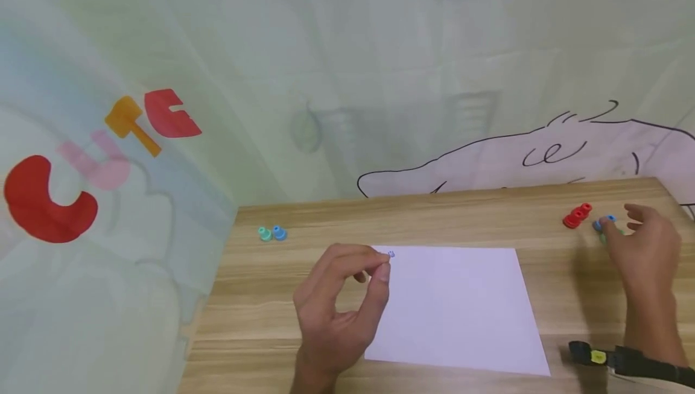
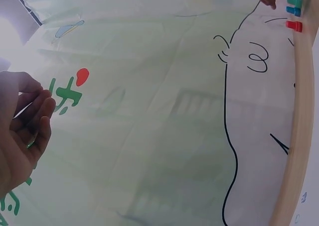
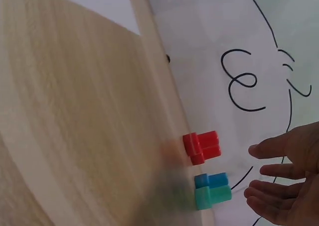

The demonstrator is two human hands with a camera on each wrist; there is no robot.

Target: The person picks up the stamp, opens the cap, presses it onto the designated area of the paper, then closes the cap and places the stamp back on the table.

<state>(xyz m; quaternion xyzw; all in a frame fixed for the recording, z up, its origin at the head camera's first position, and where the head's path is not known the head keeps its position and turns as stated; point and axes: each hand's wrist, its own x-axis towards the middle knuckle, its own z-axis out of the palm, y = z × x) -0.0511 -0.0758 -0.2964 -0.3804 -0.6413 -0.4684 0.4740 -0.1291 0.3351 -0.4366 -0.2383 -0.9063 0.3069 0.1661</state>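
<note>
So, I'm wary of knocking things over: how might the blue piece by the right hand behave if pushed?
The blue piece would likely slide under a low push, since it stands on its wider base. Pushed at its narrower top, it might tip. It's probably light, being so small beside the right hand.

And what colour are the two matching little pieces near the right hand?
Red; the matching pieces show best in the right wrist view.

i see the wood-grain table point(image 1: 260, 297) carrying white paper point(image 1: 450, 309), red pieces point(image 1: 573, 219), blue pieces point(image 1: 279, 234) and green pieces point(image 1: 265, 235).
</note>
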